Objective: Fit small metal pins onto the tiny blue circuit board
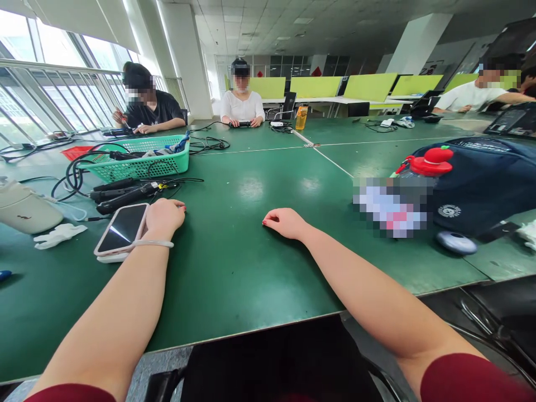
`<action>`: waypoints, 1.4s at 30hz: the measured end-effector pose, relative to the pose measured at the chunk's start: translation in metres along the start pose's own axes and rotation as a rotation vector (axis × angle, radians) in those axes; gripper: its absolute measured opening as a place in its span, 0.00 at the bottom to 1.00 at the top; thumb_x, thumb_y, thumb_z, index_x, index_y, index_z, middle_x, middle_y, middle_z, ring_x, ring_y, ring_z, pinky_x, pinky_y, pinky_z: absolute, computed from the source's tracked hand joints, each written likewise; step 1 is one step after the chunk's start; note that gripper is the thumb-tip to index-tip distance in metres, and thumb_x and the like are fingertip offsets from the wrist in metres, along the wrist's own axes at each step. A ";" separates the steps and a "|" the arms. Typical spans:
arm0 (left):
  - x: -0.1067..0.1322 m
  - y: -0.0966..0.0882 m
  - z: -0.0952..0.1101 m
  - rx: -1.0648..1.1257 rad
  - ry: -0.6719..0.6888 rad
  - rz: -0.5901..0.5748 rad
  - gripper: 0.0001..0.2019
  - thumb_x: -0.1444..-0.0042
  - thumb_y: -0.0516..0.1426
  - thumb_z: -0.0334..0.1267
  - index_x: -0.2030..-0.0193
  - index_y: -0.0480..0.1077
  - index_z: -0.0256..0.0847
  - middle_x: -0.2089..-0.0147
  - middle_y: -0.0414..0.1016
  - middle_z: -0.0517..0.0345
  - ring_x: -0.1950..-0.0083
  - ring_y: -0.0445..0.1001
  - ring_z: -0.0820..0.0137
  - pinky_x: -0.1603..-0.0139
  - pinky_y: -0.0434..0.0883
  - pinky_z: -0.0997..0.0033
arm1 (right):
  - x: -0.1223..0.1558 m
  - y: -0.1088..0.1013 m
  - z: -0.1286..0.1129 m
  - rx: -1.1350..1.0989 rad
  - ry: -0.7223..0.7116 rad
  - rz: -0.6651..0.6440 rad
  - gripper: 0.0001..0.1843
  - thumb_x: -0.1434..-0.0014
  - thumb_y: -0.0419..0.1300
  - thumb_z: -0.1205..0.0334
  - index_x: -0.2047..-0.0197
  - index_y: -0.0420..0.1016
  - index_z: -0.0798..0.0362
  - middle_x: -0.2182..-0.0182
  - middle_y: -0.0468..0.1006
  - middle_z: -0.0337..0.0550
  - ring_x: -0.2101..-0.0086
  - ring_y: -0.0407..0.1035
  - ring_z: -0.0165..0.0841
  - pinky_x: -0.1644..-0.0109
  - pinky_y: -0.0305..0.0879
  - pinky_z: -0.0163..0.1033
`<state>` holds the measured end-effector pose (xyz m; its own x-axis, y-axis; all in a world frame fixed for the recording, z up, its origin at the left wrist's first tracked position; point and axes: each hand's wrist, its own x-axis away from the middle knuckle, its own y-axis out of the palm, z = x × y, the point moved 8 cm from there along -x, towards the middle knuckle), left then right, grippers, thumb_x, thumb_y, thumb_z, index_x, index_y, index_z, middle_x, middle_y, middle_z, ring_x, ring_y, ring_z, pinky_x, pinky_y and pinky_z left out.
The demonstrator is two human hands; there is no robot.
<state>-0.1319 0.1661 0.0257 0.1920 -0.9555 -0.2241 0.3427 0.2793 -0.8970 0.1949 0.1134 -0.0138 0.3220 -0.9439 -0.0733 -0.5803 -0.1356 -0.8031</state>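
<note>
My left hand (164, 216) rests on the green table (234, 268) with its fingers curled in and nothing showing in them. Its wrist, with a pale band (154, 243) around it, lies against the right edge of a smartphone in a pink case (122, 229). The phone lies screen up on a white object that is mostly hidden. Farther right, my right hand (287, 223) lies on the bare tabletop, its fingers bent inward and closed, holding nothing that I can see. The two hands are apart.
Beyond my left hand are black corded tools (125, 195) and a green basket (146, 159) of cables. A white pouch (27, 206) stands left. At right are a red-lidded bottle (431, 162), a dark bag (481, 184) and a mouse (456, 243). Several people sit around the table.
</note>
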 end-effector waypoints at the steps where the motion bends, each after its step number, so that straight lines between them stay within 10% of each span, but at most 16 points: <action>1: 0.002 -0.001 0.001 -0.005 -0.006 0.020 0.15 0.52 0.56 0.41 0.60 0.77 0.38 0.59 0.77 0.41 0.53 0.71 0.49 0.54 0.66 0.55 | 0.000 0.000 -0.001 0.006 -0.001 0.001 0.12 0.43 0.54 0.54 0.66 0.76 0.50 0.71 0.76 0.38 0.72 0.66 0.27 0.69 0.57 0.33; 13: 0.001 0.024 0.015 0.115 0.037 -0.072 0.18 0.49 0.52 0.39 0.53 0.73 0.38 0.64 0.75 0.51 0.68 0.70 0.66 0.67 0.64 0.70 | 0.006 0.000 -0.015 0.085 -0.033 -0.008 0.09 0.43 0.54 0.57 0.66 0.75 0.48 0.72 0.74 0.36 0.73 0.65 0.27 0.72 0.54 0.32; 25: 0.099 0.058 0.152 0.856 0.325 -0.540 0.19 0.47 0.55 0.45 0.51 0.70 0.38 0.59 0.73 0.54 0.61 0.70 0.71 0.56 0.66 0.70 | 0.003 0.002 -0.015 0.128 -0.054 -0.017 0.10 0.46 0.60 0.54 0.63 0.75 0.48 0.73 0.73 0.35 0.73 0.64 0.27 0.72 0.53 0.32; 35: 0.114 0.066 0.158 1.009 0.284 -0.759 0.17 0.47 0.57 0.42 0.52 0.69 0.38 0.56 0.74 0.51 0.54 0.71 0.69 0.49 0.66 0.65 | 0.007 0.000 -0.020 0.075 -0.101 -0.075 0.10 0.42 0.55 0.56 0.62 0.76 0.47 0.70 0.75 0.37 0.70 0.65 0.28 0.68 0.56 0.33; 42: 0.100 0.060 0.145 0.660 0.280 -0.521 0.15 0.45 0.53 0.45 0.58 0.74 0.40 0.65 0.78 0.55 0.68 0.71 0.70 0.64 0.68 0.69 | 0.019 0.001 -0.028 0.071 -0.150 -0.253 0.09 0.55 0.65 0.59 0.67 0.77 0.48 0.68 0.73 0.37 0.69 0.65 0.28 0.68 0.58 0.32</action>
<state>0.0410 0.1007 0.0045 -0.3387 -0.9408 -0.0113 0.8012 -0.2821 -0.5277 0.1797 0.0868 0.0009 0.5594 -0.8272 0.0525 -0.4152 -0.3345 -0.8460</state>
